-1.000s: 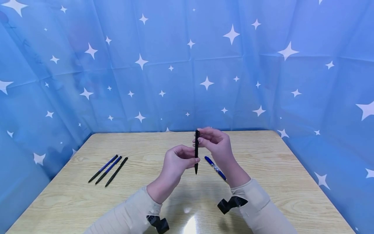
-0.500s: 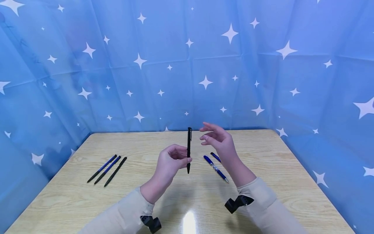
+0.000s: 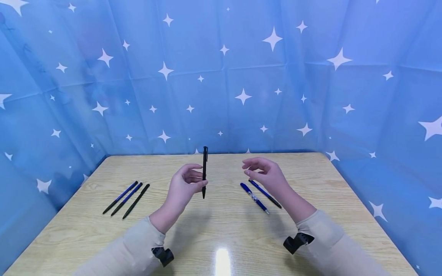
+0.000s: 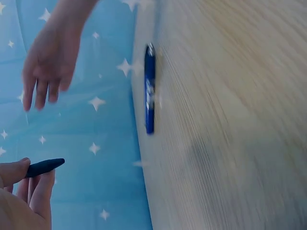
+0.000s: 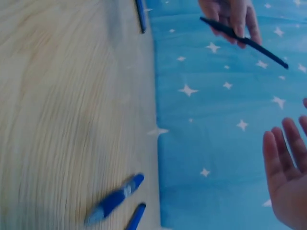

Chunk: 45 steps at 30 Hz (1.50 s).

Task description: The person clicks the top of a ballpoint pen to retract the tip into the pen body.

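In the head view, the right hand (image 3: 267,176) has let go of the top of the black pen (image 3: 205,168) and now hangs apart from it, over the right side of the table (image 3: 221,226), while the left hand (image 3: 179,186) has carried the pen leftward; the pen is thus in the left hand's care alone. It stands nearly upright above the table, pinched near its lower end between thumb and fingers, most of its length rising above the grip and the tip just below. The right hand, its fingers loosely bent round nothing, is nearest to a slim blue pen (image 3: 266,194), which lies beside a patterned blue pen (image 3: 254,198); on the far left is a row of three pens (image 3: 126,199). From the left wrist, the thumb presses the black pen against the fingers, its tip end poking out beyond them, well apart from the right hand's extended fingers. From the right wrist, both ends of the pen jut from the left hand's pinch, and the right hand's fingers are spread, holding nothing.
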Tool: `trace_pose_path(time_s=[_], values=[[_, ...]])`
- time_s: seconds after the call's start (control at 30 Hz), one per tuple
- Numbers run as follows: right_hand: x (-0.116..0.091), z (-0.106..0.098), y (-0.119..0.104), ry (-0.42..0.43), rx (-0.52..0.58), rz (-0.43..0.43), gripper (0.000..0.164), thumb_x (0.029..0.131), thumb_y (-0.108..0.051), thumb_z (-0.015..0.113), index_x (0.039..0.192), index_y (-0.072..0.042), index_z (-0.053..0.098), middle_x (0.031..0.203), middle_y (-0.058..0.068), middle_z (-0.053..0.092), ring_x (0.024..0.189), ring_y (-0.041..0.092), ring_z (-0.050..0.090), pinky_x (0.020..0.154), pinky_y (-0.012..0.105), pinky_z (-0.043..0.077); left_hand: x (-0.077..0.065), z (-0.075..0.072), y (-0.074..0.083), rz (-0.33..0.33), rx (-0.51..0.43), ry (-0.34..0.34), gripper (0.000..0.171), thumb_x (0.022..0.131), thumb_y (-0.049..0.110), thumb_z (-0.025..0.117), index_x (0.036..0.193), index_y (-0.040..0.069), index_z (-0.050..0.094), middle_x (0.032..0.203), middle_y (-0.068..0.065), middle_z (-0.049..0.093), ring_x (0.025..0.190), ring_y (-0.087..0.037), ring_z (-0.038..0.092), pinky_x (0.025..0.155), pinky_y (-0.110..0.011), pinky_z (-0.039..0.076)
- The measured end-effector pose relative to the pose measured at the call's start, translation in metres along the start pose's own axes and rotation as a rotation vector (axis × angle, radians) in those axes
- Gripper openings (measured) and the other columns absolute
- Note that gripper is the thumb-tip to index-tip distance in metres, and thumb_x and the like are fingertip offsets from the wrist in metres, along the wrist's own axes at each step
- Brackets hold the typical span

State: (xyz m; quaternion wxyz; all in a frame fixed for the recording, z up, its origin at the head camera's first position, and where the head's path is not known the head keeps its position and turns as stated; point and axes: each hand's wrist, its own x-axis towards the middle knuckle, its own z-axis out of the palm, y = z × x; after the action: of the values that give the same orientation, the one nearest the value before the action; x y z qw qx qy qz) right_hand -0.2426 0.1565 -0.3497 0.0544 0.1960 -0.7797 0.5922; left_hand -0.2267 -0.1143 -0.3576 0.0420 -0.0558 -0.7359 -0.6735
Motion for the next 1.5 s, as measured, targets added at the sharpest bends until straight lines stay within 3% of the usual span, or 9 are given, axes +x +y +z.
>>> trace_pose_path(time_s=[0.17,0.37,0.53,0.8,0.97,1.13,1.5], values=[[-0.002,-0.009,0.004,-0.037,-0.106,0.045,0.029,0.093,-0.017,0.068,0.121,-0.007,0.066,0.111,0.010,0.067,0.100,0.027,0.061,0.083,0.033,0.052,0.005,-0.021,-0.004,0.008,0.067,0.020,0.046,0.082,-0.008,0.073,0.123,0.008,0.061,0.104,-0.016,0.066,0.090,-0.023,0.067,0.073,-0.034,0.058],[-0.006,-0.016,0.013,-0.065,-0.158,0.056,0.031,0.093,-0.018,0.069,0.122,-0.010,0.066,0.109,0.009,0.066,0.097,0.023,0.060,0.082,0.034,0.052,0.011,-0.043,-0.008,0.006,0.131,0.025,0.041,0.085,-0.004,0.071,0.124,0.008,0.063,0.108,-0.015,0.063,0.096,-0.023,0.066,0.075,-0.033,0.057],[-0.009,-0.021,0.022,-0.141,-0.197,0.076,0.032,0.092,-0.017,0.070,0.123,-0.013,0.065,0.110,0.008,0.065,0.098,0.024,0.060,0.080,0.035,0.053,0.015,-0.060,-0.011,0.003,0.223,0.012,0.041,0.088,-0.002,0.070,0.127,0.009,0.063,0.112,-0.015,0.061,0.098,-0.025,0.065,0.076,-0.032,0.057],[-0.016,-0.027,0.031,-0.267,-0.215,0.093,0.035,0.091,-0.017,0.071,0.124,-0.011,0.064,0.109,0.009,0.065,0.098,0.023,0.060,0.081,0.036,0.053,0.027,-0.087,-0.017,0.011,0.382,-0.065,0.046,0.088,-0.003,0.069,0.131,0.012,0.061,0.122,-0.015,0.058,0.100,-0.029,0.064,0.075,-0.037,0.057],[-0.020,-0.029,0.034,-0.333,-0.237,0.090,0.040,0.090,-0.021,0.072,0.127,-0.009,0.062,0.109,0.010,0.066,0.097,0.023,0.060,0.079,0.033,0.053,0.037,-0.108,-0.020,-0.025,0.446,-0.120,0.049,0.089,-0.004,0.067,0.135,0.012,0.058,0.126,-0.018,0.054,0.103,-0.031,0.062,0.076,-0.037,0.057],[-0.024,-0.032,0.036,-0.350,-0.256,0.084,0.042,0.090,-0.024,0.073,0.126,-0.008,0.062,0.108,0.006,0.066,0.096,0.023,0.061,0.078,0.033,0.053,0.046,-0.127,-0.025,-0.024,0.501,-0.185,0.052,0.089,-0.004,0.067,0.138,0.009,0.054,0.128,-0.020,0.052,0.103,-0.031,0.062,0.075,-0.037,0.058],[-0.030,-0.036,0.041,-0.354,-0.262,0.111,0.040,0.089,-0.019,0.073,0.125,-0.004,0.062,0.106,0.009,0.065,0.094,0.027,0.061,0.074,0.032,0.054,0.057,-0.172,-0.030,-0.037,0.664,-0.288,0.059,0.087,-0.003,0.069,0.142,0.010,0.050,0.140,-0.021,0.046,0.099,-0.027,0.063,0.071,-0.037,0.057]])
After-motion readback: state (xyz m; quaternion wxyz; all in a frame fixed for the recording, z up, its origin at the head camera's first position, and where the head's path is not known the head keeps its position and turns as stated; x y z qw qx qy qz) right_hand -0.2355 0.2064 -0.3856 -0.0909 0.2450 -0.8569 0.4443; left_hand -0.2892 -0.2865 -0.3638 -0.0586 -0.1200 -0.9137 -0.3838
